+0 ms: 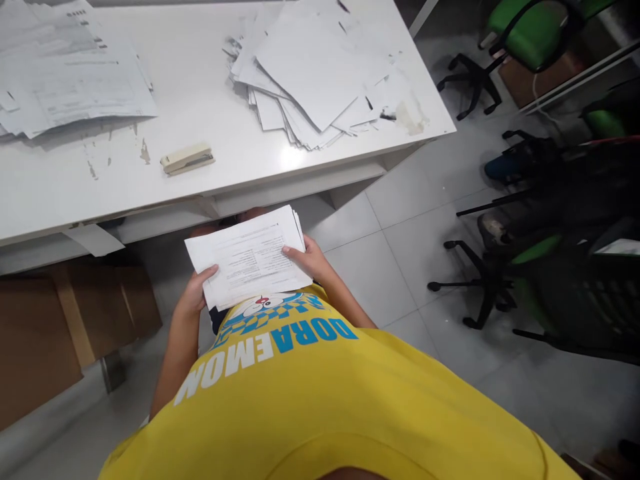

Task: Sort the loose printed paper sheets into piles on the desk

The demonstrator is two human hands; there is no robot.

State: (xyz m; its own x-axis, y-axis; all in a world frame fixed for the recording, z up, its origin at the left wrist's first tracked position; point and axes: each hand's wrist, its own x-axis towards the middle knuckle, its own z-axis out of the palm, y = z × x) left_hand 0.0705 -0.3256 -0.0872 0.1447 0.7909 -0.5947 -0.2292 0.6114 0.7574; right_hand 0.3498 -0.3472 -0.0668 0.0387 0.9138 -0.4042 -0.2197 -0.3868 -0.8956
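Observation:
A small stack of printed paper sheets (253, 257) is held between both hands, just above my lap. My left hand (199, 287) grips its left edge, thumb on top and fingers hidden beneath. On the other side my right hand (306, 257) pinches the right edge the same way, its thumb lying over the print. The sheets fan slightly at the upper right corner. Beyond them, on the white desk, lies a cream stapler (187, 159), touched by neither hand.
The white desk (240, 167) carries a messy paper pile (310, 67) at centre right and another paper pile (75, 80) at far left. Cardboard boxes (100, 313) stand below left. Office chairs (480, 280) and a seated person's shoe (493, 230) are at right.

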